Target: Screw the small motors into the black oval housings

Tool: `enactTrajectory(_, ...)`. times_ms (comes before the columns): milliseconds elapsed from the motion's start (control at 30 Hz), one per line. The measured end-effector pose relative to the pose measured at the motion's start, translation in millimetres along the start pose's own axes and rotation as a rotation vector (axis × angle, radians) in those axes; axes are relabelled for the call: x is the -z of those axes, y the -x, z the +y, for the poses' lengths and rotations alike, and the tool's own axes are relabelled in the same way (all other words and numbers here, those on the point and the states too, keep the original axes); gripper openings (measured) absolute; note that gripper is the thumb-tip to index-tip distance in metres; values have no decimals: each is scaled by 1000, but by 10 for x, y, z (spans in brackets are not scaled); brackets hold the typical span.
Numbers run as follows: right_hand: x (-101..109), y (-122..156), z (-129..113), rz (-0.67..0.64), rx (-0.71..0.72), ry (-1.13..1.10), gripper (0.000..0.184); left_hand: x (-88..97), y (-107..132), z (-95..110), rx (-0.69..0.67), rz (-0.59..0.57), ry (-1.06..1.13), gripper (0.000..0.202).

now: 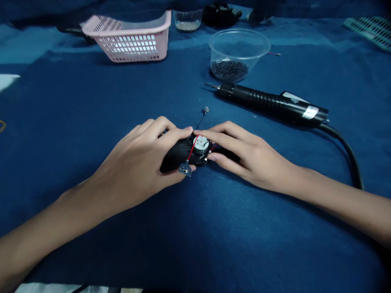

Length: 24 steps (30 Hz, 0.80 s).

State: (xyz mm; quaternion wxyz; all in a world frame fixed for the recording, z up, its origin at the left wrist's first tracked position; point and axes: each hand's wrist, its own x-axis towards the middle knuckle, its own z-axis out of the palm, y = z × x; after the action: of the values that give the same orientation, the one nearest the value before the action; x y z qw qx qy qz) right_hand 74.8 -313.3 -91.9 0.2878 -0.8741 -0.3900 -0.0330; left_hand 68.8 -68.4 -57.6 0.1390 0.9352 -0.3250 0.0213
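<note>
**Two-handed hold at centre of frame**

Left hand (134, 162) is clenched over a black plastic housing (174, 156), fingers across its top. Right hand (241, 156) grips the same housing from the opposite side, fingertips (214, 136) beside a small round motor (200, 143) seated in it. Neither hand is released. The housing sits at lower centre; contact with the blue cloth (91, 252) beneath cannot be confirmed.

A red wire (192, 149) crosses to a clear plastic fitting (185, 169). A dark wire (201, 122) leads up to a small terminal (205, 109).

Judged step: seating or checking the wired motor. The next move calls for keeping both wires unpinched.

An electric screwdriver (271, 101) lies right of centre, below a clear plastic bowl (235, 44) of small black parts.
</note>
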Motion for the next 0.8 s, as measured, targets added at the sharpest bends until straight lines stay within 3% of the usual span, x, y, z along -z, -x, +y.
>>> enactTrajectory(467,-3,-18,11,-10,34,-14,50,13,29,-7,1,-16,-16,55)
enactTrajectory(800,-3,-17,-3,-11,29,-13,48,-48,89,84,101,78,78,57)
